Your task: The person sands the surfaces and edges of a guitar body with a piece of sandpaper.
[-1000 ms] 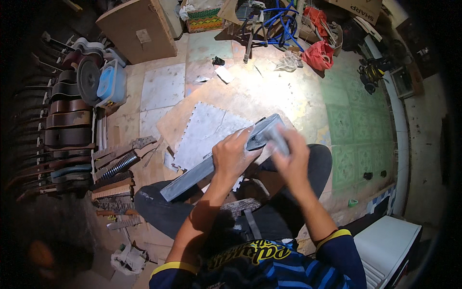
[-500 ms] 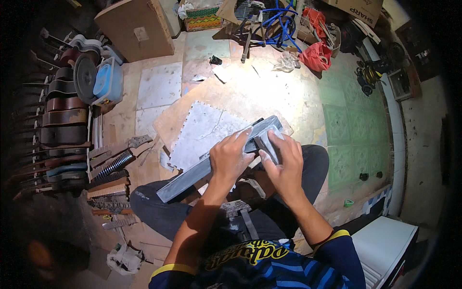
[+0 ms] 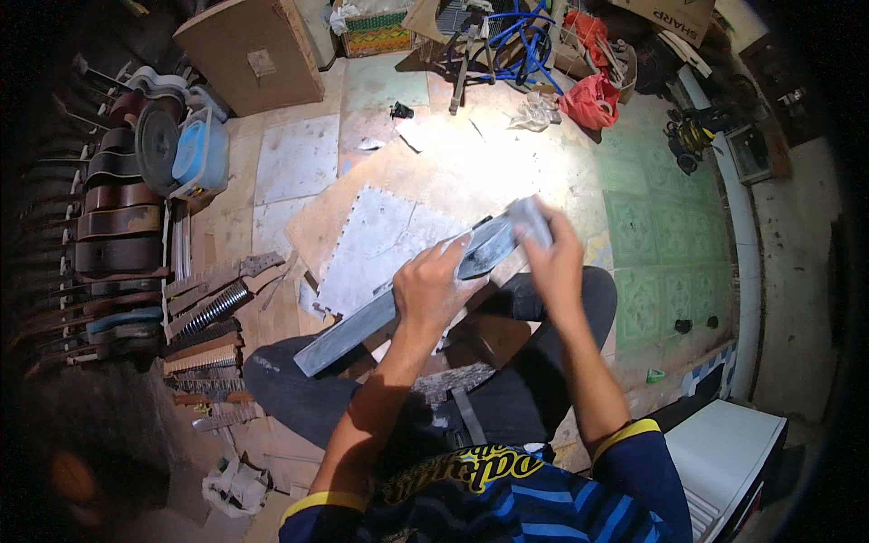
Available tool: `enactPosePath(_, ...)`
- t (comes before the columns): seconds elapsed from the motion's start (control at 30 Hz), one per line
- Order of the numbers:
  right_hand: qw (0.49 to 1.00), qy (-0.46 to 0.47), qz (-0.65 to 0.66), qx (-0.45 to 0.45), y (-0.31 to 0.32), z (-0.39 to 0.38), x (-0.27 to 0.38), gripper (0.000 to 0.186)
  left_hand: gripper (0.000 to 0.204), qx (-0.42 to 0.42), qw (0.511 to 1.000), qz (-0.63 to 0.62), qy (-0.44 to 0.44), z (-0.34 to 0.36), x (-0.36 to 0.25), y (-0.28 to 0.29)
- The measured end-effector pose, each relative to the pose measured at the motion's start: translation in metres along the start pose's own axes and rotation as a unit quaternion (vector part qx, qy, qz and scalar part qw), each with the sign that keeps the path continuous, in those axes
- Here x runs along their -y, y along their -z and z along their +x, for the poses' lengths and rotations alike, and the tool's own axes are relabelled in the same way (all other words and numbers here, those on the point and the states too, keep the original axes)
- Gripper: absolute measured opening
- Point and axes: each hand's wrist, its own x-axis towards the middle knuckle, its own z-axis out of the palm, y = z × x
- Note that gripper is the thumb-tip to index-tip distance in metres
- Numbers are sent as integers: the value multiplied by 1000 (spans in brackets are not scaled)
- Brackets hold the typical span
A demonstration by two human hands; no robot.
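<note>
Diagonally, a long grey bar (image 3: pixel 351 333) climbs from over the left knee (image 3: pixel 276 373) to the left hand (image 3: pixel 428 290), whose fingers clamp around it. Just beyond them, at its upper end, the blurred right hand (image 3: pixel 556 249) pinches a grey pad (image 3: pixel 526 217) between thumb and fingers. A loosened left grip could let the bar twist; overshooting its end could tip the pad or scrape knuckles.

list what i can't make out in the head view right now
- Head view: the middle of the grey bar, hidden by the left hand.
- Head view: the fine outline of the grey block, blurred along with the right hand.
- Head view: the far ends of the guitars, lost in darkness.
- Head view: the cardboard box's top, cut off by the upper edge.
</note>
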Motion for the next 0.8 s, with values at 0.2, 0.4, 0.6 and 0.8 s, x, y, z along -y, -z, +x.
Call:
enactPosePath(0.2, 999, -39, 20, 23, -1, 5, 4, 49, 61, 8, 1000, 8, 7, -5, 6, 0)
enactPosePath(0.4, 979, 172, -109, 23, 1, -38, 18, 49, 60, 5, 1000, 28, 3, -6, 8, -1)
enactPosePath(0.6, 997, 72, -27, 5, 4, -20, 19, 46, 59, -13, 1000, 17, 8, -1, 6, 2)
enactPosePath(0.8, 994, -52, 100, -11, 6, 12, -6, 49, 61, -8, 1000, 14, 5, 0, 2, 0)
